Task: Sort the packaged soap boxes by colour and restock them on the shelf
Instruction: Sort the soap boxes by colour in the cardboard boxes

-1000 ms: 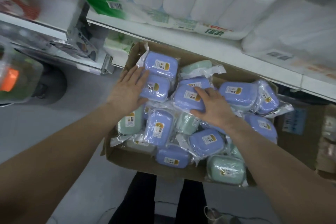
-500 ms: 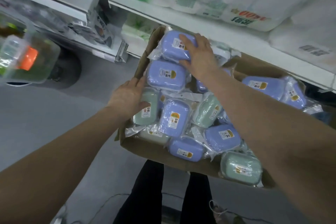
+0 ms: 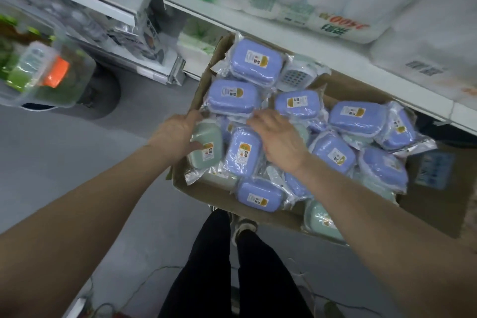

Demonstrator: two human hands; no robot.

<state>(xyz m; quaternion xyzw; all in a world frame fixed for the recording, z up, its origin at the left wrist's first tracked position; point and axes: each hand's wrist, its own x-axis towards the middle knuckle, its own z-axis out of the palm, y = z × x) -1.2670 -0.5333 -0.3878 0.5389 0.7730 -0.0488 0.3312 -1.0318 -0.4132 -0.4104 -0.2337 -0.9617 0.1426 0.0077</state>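
As boxes (image 3: 356, 116) lie mixed in the carton (image 3: 206, 196) below the shelf (image 3: 335, 59), the left hand (image 3: 178, 134) grips a green box (image 3: 207, 143), likely to separate colours. The right hand (image 3: 278, 139) lies flat, fingers loose, on purple boxes (image 3: 244, 153).

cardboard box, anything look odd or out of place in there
Yes. The soap boxes lie jumbled and tilted, purple and green mixed. At the back of the cardboard box, one pack shows a white grid of holes, unlike the rest. A green box at the near right corner seems to poke over the rim.
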